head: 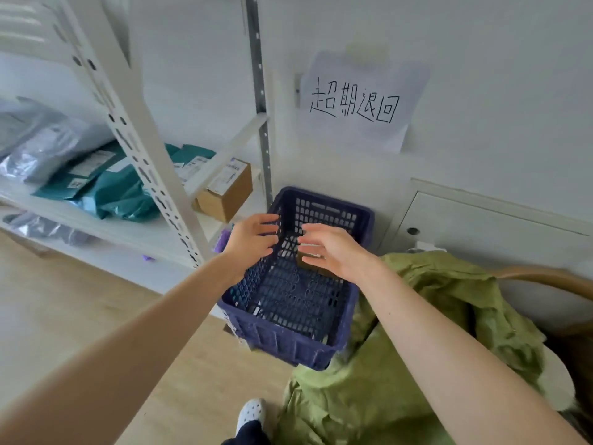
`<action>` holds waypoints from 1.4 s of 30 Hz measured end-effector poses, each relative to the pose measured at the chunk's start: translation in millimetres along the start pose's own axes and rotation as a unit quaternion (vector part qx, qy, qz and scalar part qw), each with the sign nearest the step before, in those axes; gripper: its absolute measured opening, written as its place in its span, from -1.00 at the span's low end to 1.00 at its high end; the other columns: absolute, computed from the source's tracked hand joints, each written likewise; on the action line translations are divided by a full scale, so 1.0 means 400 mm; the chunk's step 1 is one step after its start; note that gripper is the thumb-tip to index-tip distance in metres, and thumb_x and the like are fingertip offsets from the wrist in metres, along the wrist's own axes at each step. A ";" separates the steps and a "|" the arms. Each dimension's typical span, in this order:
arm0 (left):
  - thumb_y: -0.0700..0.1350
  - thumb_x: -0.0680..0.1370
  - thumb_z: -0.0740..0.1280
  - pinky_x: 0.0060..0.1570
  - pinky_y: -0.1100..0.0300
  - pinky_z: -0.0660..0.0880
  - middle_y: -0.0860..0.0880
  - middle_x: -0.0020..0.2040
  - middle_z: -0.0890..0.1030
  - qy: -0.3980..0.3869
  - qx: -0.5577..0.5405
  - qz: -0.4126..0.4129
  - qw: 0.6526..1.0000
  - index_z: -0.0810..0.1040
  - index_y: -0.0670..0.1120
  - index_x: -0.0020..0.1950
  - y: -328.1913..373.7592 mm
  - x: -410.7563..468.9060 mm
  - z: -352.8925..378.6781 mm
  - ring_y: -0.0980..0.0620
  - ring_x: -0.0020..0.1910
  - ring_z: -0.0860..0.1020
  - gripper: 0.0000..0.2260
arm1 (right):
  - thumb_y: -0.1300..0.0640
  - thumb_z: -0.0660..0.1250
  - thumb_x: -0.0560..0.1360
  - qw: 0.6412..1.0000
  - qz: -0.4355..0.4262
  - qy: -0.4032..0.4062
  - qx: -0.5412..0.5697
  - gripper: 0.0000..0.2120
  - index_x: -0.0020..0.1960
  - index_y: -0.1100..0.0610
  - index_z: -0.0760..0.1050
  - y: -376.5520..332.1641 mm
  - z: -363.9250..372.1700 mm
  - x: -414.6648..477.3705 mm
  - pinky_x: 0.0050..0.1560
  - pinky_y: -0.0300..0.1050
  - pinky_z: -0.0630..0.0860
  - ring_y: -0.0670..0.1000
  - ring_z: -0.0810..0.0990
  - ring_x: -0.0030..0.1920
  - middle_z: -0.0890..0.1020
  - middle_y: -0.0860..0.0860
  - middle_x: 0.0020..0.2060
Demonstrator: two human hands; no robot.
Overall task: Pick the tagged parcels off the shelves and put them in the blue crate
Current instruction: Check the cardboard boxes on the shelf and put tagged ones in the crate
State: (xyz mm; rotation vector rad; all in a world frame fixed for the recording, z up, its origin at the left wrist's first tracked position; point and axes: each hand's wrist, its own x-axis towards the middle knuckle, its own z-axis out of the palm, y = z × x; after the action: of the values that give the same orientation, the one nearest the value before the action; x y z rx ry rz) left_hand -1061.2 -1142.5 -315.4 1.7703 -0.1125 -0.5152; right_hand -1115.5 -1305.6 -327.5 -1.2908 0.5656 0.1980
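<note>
Parcels: teal mailers (106, 187), grey mailers (41, 146) and a labelled cardboard box (224, 192) lay on the white shelf unit (134, 133), left of the blue crate (288, 346).
Blue crate: stood low against the wall, just right of the shelf unit, with green cloth (417, 332) touching its right side.
Left hand (253, 239): reached over the crate's left rim, fingers spread and loose, grasping nothing.
Right hand (333, 252): hovered over the crate's middle, fingers straight and apart, grasping nothing.
Inside crate: a small brown shape (309, 264) showed under the right hand; whether it was a parcel could not be told.
Wall: a paper sign (356, 104) with handwritten characters hung above the crate.
Floor: pale wood, with a white shoe (252, 412) at the bottom edge.
</note>
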 end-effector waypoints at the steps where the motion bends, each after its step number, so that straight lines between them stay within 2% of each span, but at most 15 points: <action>1: -0.38 0.53 0.31 -0.10 0.22 0.56 -0.11 0.16 0.58 0.002 0.002 0.003 1.000 0.48 -0.13 0.29 0.004 -0.031 -0.014 -0.02 0.03 0.58 -0.64 | 0.28 0.25 0.56 1.000 -0.003 -0.005 -0.006 -0.75 0.20 0.08 0.50 -0.001 0.021 -0.021 0.13 0.01 0.56 0.06 0.60 0.10 0.61 0.09 0.08; 8: -0.38 0.52 0.32 0.07 0.06 0.56 -0.09 0.14 0.59 0.039 -0.016 0.004 0.999 0.50 -0.11 0.26 0.003 -0.165 -0.160 -0.04 0.00 0.59 -0.66 | 0.27 0.20 0.59 0.998 -0.034 -0.049 -0.035 -0.70 0.31 0.12 0.45 -0.003 0.174 -0.124 0.20 0.03 0.53 0.08 0.58 0.16 0.58 0.11 0.15; 12: -0.37 0.53 0.32 -0.03 0.17 0.56 -0.07 0.11 0.60 0.058 -0.029 0.019 0.998 0.52 -0.05 0.17 0.000 -0.203 -0.267 0.02 -0.05 0.59 -0.70 | 0.26 0.18 0.60 0.995 -0.055 -0.072 -0.048 -0.69 0.32 0.13 0.43 -0.017 0.287 -0.149 0.25 0.06 0.50 0.08 0.57 0.15 0.59 0.10 0.10; 14: -0.38 0.53 0.30 0.01 0.14 0.55 -0.07 0.10 0.61 0.064 -0.028 0.028 0.997 0.52 -0.06 0.20 0.006 -0.223 -0.331 -0.01 0.00 0.59 -0.68 | 0.26 0.21 0.59 0.992 -0.065 -0.088 -0.058 -0.71 0.30 0.12 0.43 -0.030 0.354 -0.155 0.24 0.05 0.50 0.07 0.58 0.12 0.61 0.08 0.04; 19: -0.39 0.52 0.31 0.05 0.07 0.55 -0.07 0.08 0.61 0.077 -0.034 0.064 0.994 0.54 -0.04 0.15 0.028 -0.264 -0.530 -0.05 0.04 0.59 -0.69 | 0.23 0.19 0.60 0.990 -0.084 -0.084 -0.070 -0.69 0.33 0.14 0.42 -0.044 0.552 -0.152 0.21 0.05 0.53 0.11 0.56 0.18 0.57 0.14 0.18; 24: -0.36 0.51 0.35 -0.02 0.14 0.57 -0.05 0.06 0.61 0.086 -0.035 0.103 0.990 0.54 -0.05 0.20 0.045 -0.301 -0.768 0.00 0.00 0.59 -0.67 | 0.27 0.19 0.59 0.988 -0.117 -0.066 -0.071 -0.69 0.32 0.14 0.43 -0.073 0.780 -0.167 0.20 0.05 0.53 0.11 0.58 0.15 0.58 0.14 0.15; 29: -0.36 0.52 0.33 0.09 0.04 0.55 -0.08 0.08 0.60 0.096 -0.041 0.127 0.986 0.53 -0.05 0.18 0.046 -0.340 -1.003 -0.05 0.02 0.58 -0.69 | 0.28 0.23 0.57 0.983 -0.156 -0.077 -0.063 -0.71 0.29 0.16 0.46 -0.116 1.016 -0.174 0.08 -0.03 0.56 0.06 0.58 0.06 0.58 0.13 0.09; 32: -0.38 0.52 0.32 0.04 0.04 0.55 -0.09 0.08 0.59 0.113 -0.036 0.135 0.984 0.52 -0.13 0.22 0.056 -0.350 -1.109 -0.07 0.00 0.57 -0.69 | 0.27 0.25 0.56 0.980 -0.172 -0.083 -0.062 -0.72 0.25 0.14 0.47 -0.140 1.112 -0.176 0.09 -0.02 0.57 0.06 0.58 0.07 0.56 0.15 0.16; 36: -0.39 0.53 0.31 -0.10 0.20 0.57 -0.11 0.06 0.58 0.122 -0.045 0.153 0.980 0.52 -0.13 0.19 0.085 -0.358 -1.256 -0.04 -0.08 0.55 -0.71 | 0.26 0.26 0.56 0.973 -0.196 -0.097 -0.074 -0.75 0.23 0.11 0.48 -0.177 1.245 -0.173 0.06 -0.06 0.58 0.04 0.59 0.05 0.57 0.14 0.14; 39: -0.36 0.52 0.33 0.10 0.01 0.53 -0.11 0.06 0.59 0.133 -0.048 0.160 0.977 0.53 -0.10 0.16 0.109 -0.355 -1.349 -0.07 -0.01 0.56 -0.73 | 0.28 0.24 0.57 0.968 -0.210 -0.105 -0.084 -0.73 0.25 0.13 0.47 -0.212 1.334 -0.160 0.07 -0.05 0.58 0.03 0.59 0.03 0.59 0.12 0.11; 42: -0.36 0.52 0.33 0.09 0.02 0.53 -0.09 0.05 0.60 0.147 -0.043 0.169 0.973 0.53 -0.12 0.20 0.135 -0.334 -1.438 -0.06 -0.01 0.57 -0.71 | 0.29 0.24 0.56 0.966 -0.217 -0.113 -0.087 -0.71 0.27 0.16 0.46 -0.253 1.424 -0.129 0.15 0.01 0.56 0.06 0.58 0.04 0.58 0.14 0.08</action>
State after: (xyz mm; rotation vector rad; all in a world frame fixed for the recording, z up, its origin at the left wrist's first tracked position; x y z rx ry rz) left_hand -941.1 -593.2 -126.8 1.6780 -0.1769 -0.0085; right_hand -951.9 -787.5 -122.4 -1.5057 0.0632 0.0290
